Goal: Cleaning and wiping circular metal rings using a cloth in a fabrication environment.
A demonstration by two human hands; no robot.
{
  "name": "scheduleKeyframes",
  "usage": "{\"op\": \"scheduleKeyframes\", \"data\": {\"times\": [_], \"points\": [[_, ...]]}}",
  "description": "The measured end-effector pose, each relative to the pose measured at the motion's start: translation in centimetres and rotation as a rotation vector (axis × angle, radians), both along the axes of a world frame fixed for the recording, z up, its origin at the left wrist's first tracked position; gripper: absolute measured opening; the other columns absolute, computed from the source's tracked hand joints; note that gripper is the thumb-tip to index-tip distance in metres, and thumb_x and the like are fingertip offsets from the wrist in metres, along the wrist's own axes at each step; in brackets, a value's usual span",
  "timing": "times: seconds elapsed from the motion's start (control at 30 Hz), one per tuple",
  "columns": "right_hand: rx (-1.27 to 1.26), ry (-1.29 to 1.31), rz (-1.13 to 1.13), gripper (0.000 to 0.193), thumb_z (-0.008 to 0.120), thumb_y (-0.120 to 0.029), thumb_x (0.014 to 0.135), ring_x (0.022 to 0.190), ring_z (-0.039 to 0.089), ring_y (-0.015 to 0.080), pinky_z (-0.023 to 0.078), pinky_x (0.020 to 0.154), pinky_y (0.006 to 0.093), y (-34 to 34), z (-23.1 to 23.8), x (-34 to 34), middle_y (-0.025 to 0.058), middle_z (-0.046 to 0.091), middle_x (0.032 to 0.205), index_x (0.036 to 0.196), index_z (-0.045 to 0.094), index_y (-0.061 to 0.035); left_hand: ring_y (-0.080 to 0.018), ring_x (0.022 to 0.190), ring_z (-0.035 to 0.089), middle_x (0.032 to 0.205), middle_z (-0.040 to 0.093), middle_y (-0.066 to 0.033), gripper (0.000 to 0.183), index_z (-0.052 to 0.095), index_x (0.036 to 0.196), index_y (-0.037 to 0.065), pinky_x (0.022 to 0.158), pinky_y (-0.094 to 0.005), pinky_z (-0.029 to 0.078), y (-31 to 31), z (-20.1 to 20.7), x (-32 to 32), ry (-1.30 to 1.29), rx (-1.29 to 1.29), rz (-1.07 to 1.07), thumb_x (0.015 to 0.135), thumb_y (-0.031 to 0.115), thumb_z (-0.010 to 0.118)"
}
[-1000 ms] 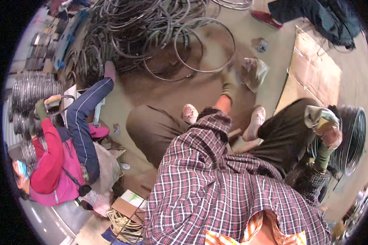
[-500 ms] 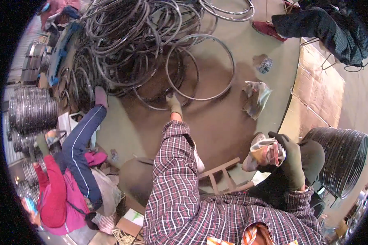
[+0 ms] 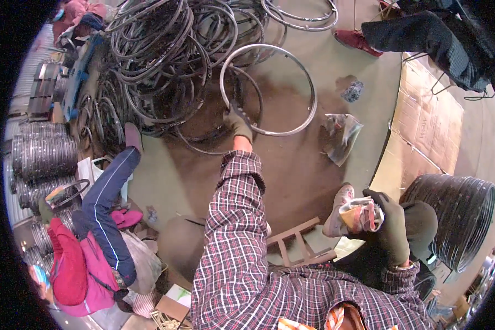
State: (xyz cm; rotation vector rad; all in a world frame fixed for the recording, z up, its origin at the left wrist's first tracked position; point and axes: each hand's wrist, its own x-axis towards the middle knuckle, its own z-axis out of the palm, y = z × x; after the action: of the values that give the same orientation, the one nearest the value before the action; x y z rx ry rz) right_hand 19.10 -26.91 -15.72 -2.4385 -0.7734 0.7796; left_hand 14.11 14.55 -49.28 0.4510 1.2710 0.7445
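Note:
My left hand [image 3: 237,124], in a grey-green glove, reaches forward with its fingers closed on the lower left edge of a large silver wheel rim [image 3: 314,98]. That rim lies partly over a darker hoop [image 3: 257,91] at the edge of the big heap of rims. Down at the right, my gloved right hand [image 3: 391,220] grips a crumpled multicoloured rag [image 3: 363,215] above my knee. Some of its fingers are hidden behind the rag.
A tangled heap of rims [image 3: 154,49] fills the far left. Stacked rims [image 3: 454,217] stand at my right beside flattened cardboard [image 3: 423,121]. A plastic bag [image 3: 341,137] lies on the floor. A seated co-worker in pink [image 3: 74,264] is at left; another person's leg [image 3: 407,38] extends at far right.
My left hand has moved a little farther forward and closed on the silver rim's edge. The rim has shifted slightly. My right hand keeps hold of the rag.

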Motion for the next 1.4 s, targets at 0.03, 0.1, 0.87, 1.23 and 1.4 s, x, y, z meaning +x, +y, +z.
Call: {"op": "scheduleKeyframes", "data": {"times": [0.03, 0.1, 0.87, 1.23, 1.4], "points": [[0.009, 0.056, -0.010, 0.046, 0.068, -0.013, 0.072, 0.093, 0.066, 0.0330, 0.051, 0.082, 0.0353, 0.7, 0.4, 0.2, 0.0192, 0.065, 0.103, 0.116, 0.062, -0.0024, -0.0171, 0.042, 0.048, 0.057, 0.051, -0.0008, 0.025, 0.054, 0.074, 0.012, 0.038, -0.0362, 0.036, 0.1, 0.9, 1.1, 0.020, 0.031, -0.012, 0.086, 0.028, 0.070], [0.025, 0.045, 0.001, 0.046, 0.068, -0.013, 0.072, 0.093, 0.066, 0.0329, 0.050, 0.082, 0.0352, 0.7, 0.3, 0.8, 0.0190, 0.065, 0.103, 0.116, 0.061, -0.0023, -0.0121, 0.043, 0.046, 0.056, 0.050, 0.0012, 0.025, 0.053, 0.072, 0.013, 0.038, -0.0298, 0.033, -1.7, 4.8, 3.9, -0.034, 0.182, -0.071, 0.086, 0.024, 0.071], [0.756, -0.899, -0.152, 0.061, 0.072, -0.005, 0.068, 0.103, 0.058, 0.0352, 0.048, 0.087, 0.0428, 4.4, -2.3, 23.0, 0.0175, 0.058, 0.112, 0.126, 0.051, -0.0064, -0.0006, 0.050, 0.040, 0.064, 0.051, 0.0083, 0.010, 0.066, 0.095, 0.009, 0.044, -0.0177, 0.029, -11.1, 30.2, 4.6, -0.070, 1.023, -0.869, 0.088, 0.016, 0.068], [0.765, -0.807, 0.133, 0.023, 0.066, -0.007, 0.068, 0.083, 0.061, 0.0377, 0.050, 0.071, 0.0443, 8.0, -2.9, 23.9, 0.0142, 0.064, 0.085, 0.090, 0.061, -0.0083, -0.0096, 0.076, 0.054, 0.082, 0.061, -0.0008, 0.022, 0.061, 0.105, -0.003, 0.069, -0.0258, 0.046, -14.9, 32.3, 8.3, 0.150, 1.417, -1.087, 0.087, 0.008, 0.066], [0.741, -0.676, 0.258, 0.032, 0.067, -0.005, 0.067, 0.083, 0.064, 0.0345, 0.052, 0.076, 0.0413, 9.1, -5.1, 22.2, 0.0154, 0.065, 0.089, 0.098, 0.064, -0.0068, -0.0107, 0.071, 0.050, 0.076, 0.060, -0.0074, 0.023, 0.061, 0.102, -0.003, 0.065, -0.0274, 0.043, -15.4, 31.2, 10.2, 0.230, 1.427, -1.212, 0.088, 0.015, 0.067]]}}
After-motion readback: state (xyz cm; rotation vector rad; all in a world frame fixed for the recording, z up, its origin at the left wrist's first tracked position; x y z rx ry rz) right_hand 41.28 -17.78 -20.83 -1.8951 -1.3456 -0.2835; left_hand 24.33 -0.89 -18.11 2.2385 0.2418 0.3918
